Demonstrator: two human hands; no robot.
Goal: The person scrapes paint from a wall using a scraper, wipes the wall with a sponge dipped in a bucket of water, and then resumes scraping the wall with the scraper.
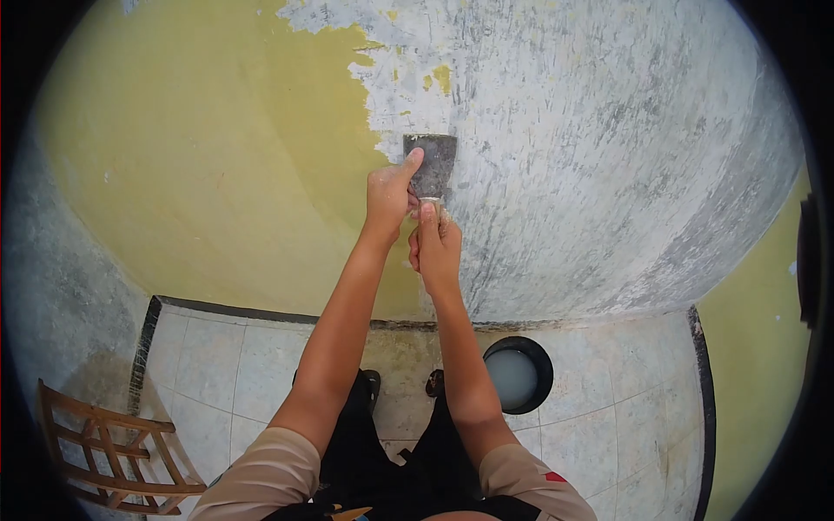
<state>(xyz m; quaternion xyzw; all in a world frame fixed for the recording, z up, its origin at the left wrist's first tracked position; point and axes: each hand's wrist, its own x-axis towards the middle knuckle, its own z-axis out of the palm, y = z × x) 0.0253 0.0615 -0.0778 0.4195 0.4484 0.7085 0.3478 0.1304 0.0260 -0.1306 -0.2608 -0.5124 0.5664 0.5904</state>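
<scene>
Both my arms reach forward to a wall with yellow-green paint [217,139] on the left and a scraped grey-white surface [591,148] on the right. A wide, dark scraper blade [436,169] lies near the ragged paint edge. My left hand [393,193] grips the scraper's left side, its thumb pressed on the blade. Just below, my right hand [436,241] is closed around the handle, thumb on top; the fingers hide most of the handle. Small yellow patches remain on the scraped surface above the blade.
A black bucket [547,375] of cloudy liquid stands on the tiled floor by the wall, right of my feet. At the lower left is a wooden rack-like piece [113,447]. A dark object [810,260] is at the right edge.
</scene>
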